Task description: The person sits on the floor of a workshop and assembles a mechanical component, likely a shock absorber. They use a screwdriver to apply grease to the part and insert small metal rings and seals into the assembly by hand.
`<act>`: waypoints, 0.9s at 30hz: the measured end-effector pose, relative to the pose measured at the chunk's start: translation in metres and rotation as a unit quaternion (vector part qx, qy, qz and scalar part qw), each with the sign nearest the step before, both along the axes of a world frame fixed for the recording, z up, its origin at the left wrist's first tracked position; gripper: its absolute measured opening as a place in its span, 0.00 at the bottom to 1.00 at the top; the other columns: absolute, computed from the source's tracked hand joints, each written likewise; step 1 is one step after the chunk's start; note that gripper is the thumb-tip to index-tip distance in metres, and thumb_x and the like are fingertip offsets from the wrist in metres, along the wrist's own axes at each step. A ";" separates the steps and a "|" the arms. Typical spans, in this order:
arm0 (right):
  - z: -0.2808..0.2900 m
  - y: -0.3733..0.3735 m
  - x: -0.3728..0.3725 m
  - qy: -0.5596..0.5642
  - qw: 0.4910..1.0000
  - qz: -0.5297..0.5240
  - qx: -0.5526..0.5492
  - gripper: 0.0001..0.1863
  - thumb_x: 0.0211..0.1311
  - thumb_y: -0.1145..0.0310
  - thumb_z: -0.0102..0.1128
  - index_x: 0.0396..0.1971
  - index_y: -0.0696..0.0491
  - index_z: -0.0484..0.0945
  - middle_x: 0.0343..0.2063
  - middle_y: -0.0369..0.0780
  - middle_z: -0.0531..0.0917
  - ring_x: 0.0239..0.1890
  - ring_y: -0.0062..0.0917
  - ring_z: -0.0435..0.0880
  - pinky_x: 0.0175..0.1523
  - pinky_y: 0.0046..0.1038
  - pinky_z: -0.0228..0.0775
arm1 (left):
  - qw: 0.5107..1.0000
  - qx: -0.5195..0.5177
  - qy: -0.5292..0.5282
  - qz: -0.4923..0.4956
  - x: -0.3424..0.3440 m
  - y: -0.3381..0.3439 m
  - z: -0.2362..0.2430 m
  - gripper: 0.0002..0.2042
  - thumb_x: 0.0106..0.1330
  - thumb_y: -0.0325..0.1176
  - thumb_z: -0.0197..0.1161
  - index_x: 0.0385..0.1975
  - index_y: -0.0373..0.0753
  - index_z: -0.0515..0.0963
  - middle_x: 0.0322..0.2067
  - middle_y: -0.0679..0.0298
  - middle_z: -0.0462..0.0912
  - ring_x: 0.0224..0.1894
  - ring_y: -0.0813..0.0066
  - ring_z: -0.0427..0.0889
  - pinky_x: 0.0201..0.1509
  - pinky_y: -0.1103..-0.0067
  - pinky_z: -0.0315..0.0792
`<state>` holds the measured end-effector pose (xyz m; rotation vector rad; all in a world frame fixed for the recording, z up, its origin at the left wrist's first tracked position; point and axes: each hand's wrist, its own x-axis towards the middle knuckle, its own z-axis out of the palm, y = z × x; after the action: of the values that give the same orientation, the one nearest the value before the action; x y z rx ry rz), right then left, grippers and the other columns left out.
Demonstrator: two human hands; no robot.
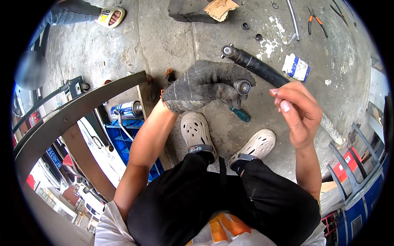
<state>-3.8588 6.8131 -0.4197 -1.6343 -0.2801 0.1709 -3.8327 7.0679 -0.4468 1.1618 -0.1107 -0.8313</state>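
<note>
My left hand point(205, 87), in a worn dark grey glove, is closed around a small round metal bushing point(242, 87), its ringed end facing up between the fingertips. My bare right hand point(298, 110) hovers just right of it, fingers curled and thumb against them. A speck shows at its fingertips, too small to name. Beyond both hands a black shock absorber point(262, 69) lies slantwise on the concrete floor, with an eye at its far left end. Below the glove, a green-handled tool point(240, 115) is partly hidden.
Small black rings point(258, 37), a metal rod point(294, 20), orange-handled pliers point(317, 22) and a blue-white box point(296, 68) lie ahead. A metal frame point(82, 98) and blue crate point(119, 133) stand left. Another person's foot point(111, 17) is far left; a rack point(355, 164) is right.
</note>
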 end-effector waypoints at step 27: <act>0.009 0.010 0.032 -0.357 0.871 0.161 -0.298 0.20 0.33 0.72 0.65 0.35 0.48 0.86 0.28 0.32 0.76 0.29 0.24 0.75 0.24 0.24 0.66 | 0.983 0.073 -0.108 -0.132 0.020 0.004 0.016 0.18 0.62 0.16 0.58 0.53 0.28 0.76 0.43 0.56 0.83 0.45 0.71 0.82 0.46 0.76 0.80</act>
<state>-3.8264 6.8231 -0.4106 -2.2137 -1.1676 -0.1274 -3.8124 7.0722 -0.4313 1.3944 -0.3959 -0.9549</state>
